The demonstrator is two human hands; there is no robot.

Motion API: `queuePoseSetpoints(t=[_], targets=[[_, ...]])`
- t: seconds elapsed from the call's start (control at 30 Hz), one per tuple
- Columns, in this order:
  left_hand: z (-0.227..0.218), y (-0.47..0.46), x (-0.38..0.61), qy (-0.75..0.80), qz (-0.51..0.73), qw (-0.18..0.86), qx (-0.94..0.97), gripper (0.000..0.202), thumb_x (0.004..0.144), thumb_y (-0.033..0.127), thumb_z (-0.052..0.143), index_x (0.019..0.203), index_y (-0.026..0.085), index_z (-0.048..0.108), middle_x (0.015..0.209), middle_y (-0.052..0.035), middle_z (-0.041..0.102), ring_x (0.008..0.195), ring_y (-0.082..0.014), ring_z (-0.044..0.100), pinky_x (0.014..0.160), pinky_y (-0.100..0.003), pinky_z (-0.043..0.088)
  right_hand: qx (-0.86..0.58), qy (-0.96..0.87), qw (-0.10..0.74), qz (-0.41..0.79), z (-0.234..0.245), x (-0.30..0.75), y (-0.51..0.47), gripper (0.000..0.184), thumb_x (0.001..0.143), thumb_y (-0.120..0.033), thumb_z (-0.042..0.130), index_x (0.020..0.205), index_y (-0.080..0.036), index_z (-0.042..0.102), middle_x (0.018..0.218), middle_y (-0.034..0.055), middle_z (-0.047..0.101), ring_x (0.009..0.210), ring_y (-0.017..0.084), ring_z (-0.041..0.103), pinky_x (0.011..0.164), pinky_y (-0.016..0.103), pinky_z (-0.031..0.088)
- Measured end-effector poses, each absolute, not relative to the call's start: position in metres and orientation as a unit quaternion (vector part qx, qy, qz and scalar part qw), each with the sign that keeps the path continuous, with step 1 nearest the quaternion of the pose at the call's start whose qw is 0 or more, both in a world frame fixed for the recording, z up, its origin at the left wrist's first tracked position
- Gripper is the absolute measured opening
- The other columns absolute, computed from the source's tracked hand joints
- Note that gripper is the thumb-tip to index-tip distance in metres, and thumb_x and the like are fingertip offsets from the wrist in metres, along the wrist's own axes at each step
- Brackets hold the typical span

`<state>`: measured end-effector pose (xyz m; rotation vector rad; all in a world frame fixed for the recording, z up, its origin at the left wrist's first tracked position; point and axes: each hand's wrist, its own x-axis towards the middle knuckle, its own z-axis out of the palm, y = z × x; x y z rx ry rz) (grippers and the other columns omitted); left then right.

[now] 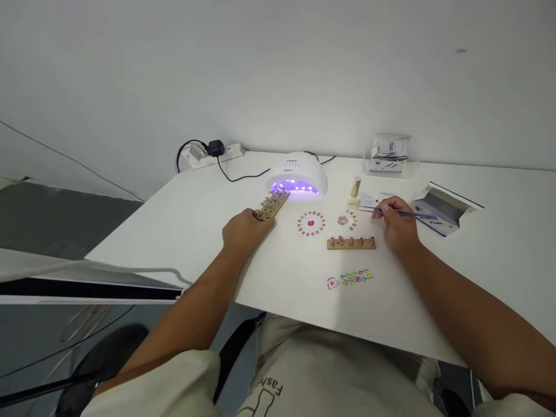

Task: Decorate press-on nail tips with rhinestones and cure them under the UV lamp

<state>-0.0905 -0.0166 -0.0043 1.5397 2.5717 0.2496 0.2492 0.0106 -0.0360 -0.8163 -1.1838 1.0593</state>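
Note:
My left hand [244,230] is closed on the near end of a wooden nail display stand [273,205] with small pieces on metal pegs. Its far end reaches the mouth of a white nail lamp [299,168], lit purple inside. Between the fingers of my right hand [396,220] is a pair of thin tweezers [408,214], tips pointing left towards a nail polish bottle [354,197]. A second wooden stand [351,245] with several pink press-on nails lies in front of me. Behind it are a ring of pink nails [311,223] and a smaller partial ring [348,220].
Colourful heart gems [357,277] lie near the front edge. At the right stands an open alcohol pads box [443,211]; a clear container [388,156] of packets is against the wall. A power strip [217,154] and black cable [243,178] sit at the back left.

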Motion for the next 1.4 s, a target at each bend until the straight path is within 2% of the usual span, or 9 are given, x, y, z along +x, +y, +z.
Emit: queuePoseSetpoints(t=[0.4,0.53,0.77,0.93,1.03,1.1,1.17,1.27,1.4], targets=[[0.001,-0.120,-0.101,0.832,-0.016,0.113,0.543,0.048,0.070,0.060,0.053,0.094,0.020,0.058,0.079,-0.0034,0.067,0.074,-0.0237,0.063,0.058,-0.029,0.042,-0.316,-0.565,0.653,0.393,-0.014,0.247,-0.003,0.007,0.078,-0.024,0.059,0.071,-0.021,0.058,0.062,-0.0041,0.057,0.061,0.012,0.054,0.065,0.031,0.044],[-0.009,-0.146,-0.108,0.770,0.029,0.071,0.633,0.041,0.072,0.055,0.054,0.093,0.020,0.058,0.076,-0.0003,0.065,0.068,-0.0181,0.062,0.058,-0.026,0.042,-0.304,-0.602,0.641,0.366,-0.002,0.244,-0.014,0.008,0.077,-0.025,0.062,0.070,-0.022,0.059,0.063,-0.0034,0.058,0.063,0.014,0.054,0.063,0.032,0.042],[-0.021,-0.158,-0.123,0.598,0.076,0.049,0.796,0.033,0.069,0.041,0.059,0.093,0.018,0.060,0.069,0.0009,0.062,0.061,-0.0157,0.060,0.060,-0.025,0.044,-0.202,-0.662,0.660,0.292,0.027,0.244,-0.026,0.009,0.083,-0.025,0.061,0.074,-0.023,0.063,0.062,-0.0020,0.056,0.058,0.014,0.052,0.057,0.032,0.042],[-0.024,-0.150,-0.127,0.526,0.080,0.070,0.843,0.033,0.068,0.036,0.059,0.094,0.017,0.060,0.067,0.0005,0.061,0.060,-0.0148,0.058,0.058,-0.024,0.043,-0.174,-0.671,0.650,0.311,0.032,0.252,-0.053,0.008,0.085,-0.021,0.059,0.082,-0.024,0.066,0.064,-0.0017,0.056,0.062,0.014,0.054,0.062,0.034,0.047],[-0.023,-0.144,-0.130,0.522,0.075,0.087,0.845,0.034,0.067,0.036,0.060,0.095,0.017,0.060,0.067,0.0002,0.062,0.060,-0.0148,0.058,0.056,-0.024,0.042,-0.168,-0.724,0.571,0.348,0.025,0.252,-0.084,0.012,0.089,-0.028,0.055,0.091,-0.022,0.066,0.069,0.0022,0.066,0.070,0.019,0.063,0.072,0.041,0.051],[-0.022,-0.141,-0.132,0.528,0.067,0.096,0.841,0.034,0.066,0.036,0.060,0.094,0.018,0.060,0.068,-0.0004,0.062,0.061,-0.0151,0.058,0.057,-0.024,0.043,-0.152,-0.828,0.417,0.342,0.017,0.250,-0.104,0.023,0.096,-0.032,0.044,0.104,-0.021,0.063,0.086,0.0060,0.072,0.081,0.017,0.066,0.092,0.046,0.048],[-0.020,-0.138,-0.136,0.536,0.063,0.101,0.836,0.032,0.067,0.037,0.060,0.093,0.018,0.061,0.069,-0.0009,0.062,0.061,-0.0153,0.057,0.058,-0.026,0.043,-0.147,-0.906,0.292,0.268,0.008,0.245,-0.120,0.023,0.096,-0.029,0.045,0.111,-0.020,0.059,0.096,0.0071,0.072,0.096,0.017,0.066,0.100,0.042,0.044],[-0.020,-0.134,-0.143,0.542,0.066,0.098,0.832,0.033,0.068,0.038,0.060,0.095,0.019,0.059,0.069,-0.0015,0.061,0.061,-0.0162,0.057,0.059,-0.028,0.045,-0.196,-0.956,0.159,0.146,-0.004,0.237,-0.131,0.016,0.094,-0.021,0.045,0.099,-0.022,0.061,0.116,0.0075,0.069,0.117,0.020,0.058,0.108,0.044,0.039],[-0.022,-0.134,-0.155,0.553,0.081,0.087,0.825,0.034,0.068,0.039,0.062,0.096,0.022,0.056,0.070,-0.0010,0.061,0.061,-0.0168,0.056,0.061,-0.030,0.046,-0.207,-0.974,0.080,0.051,-0.014,0.232,-0.133,0.013,0.088,-0.013,0.048,0.088,-0.019,0.060,0.128,0.0146,0.061,0.126,0.025,0.052,0.110,0.047,0.037]])
